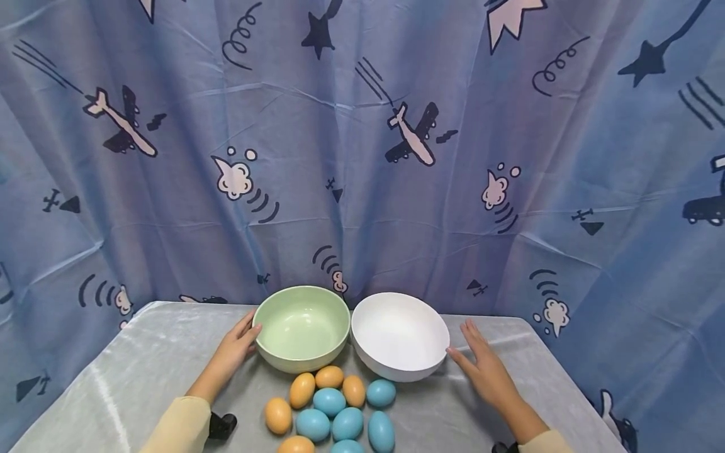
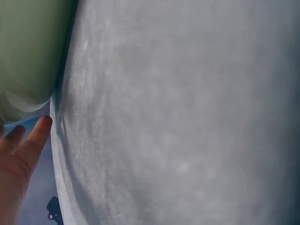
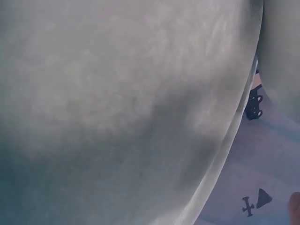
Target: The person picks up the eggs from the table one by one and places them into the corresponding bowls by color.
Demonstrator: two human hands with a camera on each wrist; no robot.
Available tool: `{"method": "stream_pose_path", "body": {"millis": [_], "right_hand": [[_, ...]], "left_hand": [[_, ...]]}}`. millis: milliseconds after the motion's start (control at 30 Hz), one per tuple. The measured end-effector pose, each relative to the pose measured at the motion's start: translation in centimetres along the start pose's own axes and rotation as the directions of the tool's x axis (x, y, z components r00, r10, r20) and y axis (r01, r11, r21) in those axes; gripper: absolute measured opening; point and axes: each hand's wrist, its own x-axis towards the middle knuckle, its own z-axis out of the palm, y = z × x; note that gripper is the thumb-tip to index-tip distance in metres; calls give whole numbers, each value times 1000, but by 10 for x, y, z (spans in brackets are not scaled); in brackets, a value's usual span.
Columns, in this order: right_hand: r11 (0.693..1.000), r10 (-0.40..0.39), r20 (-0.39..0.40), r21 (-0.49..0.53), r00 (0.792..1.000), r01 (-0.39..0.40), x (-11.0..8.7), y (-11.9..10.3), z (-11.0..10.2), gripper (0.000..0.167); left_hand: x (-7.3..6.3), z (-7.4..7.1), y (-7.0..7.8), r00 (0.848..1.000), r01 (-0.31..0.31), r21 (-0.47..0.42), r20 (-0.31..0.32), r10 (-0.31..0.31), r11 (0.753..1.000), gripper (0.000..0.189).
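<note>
A pale green bowl point(image 1: 303, 327) stands upright at the back of the table, and my left hand point(image 1: 236, 343) lies along its left side with the thumb at the rim. In the left wrist view, straight fingers point(image 2: 35, 140) show right at the wall of the green bowl point(image 2: 30, 51). Close beside it on the right is a white bowl point(image 1: 399, 336), also upright. My right hand point(image 1: 484, 371) is spread at the white bowl's right side, its thumb tip right at the wall. Both bowls have nothing in them.
In front of the bowls lie several orange eggs point(image 1: 278, 415) and several blue eggs point(image 1: 381, 432) in a loose group, some cut off by the frame's lower edge. A grey cloth covers the table point(image 1: 141, 358). Behind its back edge hangs a blue patterned curtain point(image 1: 317, 157).
</note>
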Motion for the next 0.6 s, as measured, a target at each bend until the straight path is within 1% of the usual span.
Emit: {"method": "stream_pose_path", "body": {"millis": [100,233,367,467,533,600], "right_hand": [[1000,-14,-5,9,1000,14,-2,-4,1,76],[999,-19,-10,31,1000,19,-6,-6,2,73],[999,5,7,38,1000,-5,-9,-8,3,74],[999,23,15,33,1000,-23,-9,-10,4,76],[999,19,10,27,1000,-19,-8,-11,5,75],[999,19,5,29,1000,-19,-8,-13,5,75]], "left_hand": [[-1,-1,-1,1000,-6,-17,-4,6,1000,62],[0,2,-3,1000,-8,-70,-7,7,998,60],[1,5,-6,1000,-3,-121,-14,1,993,59],[2,6,-8,1000,-5,-135,-21,2,991,59],[2,6,-8,1000,-4,-134,-31,0,991,59],[2,7,-8,999,-2,-151,-40,-4,989,58]]}}
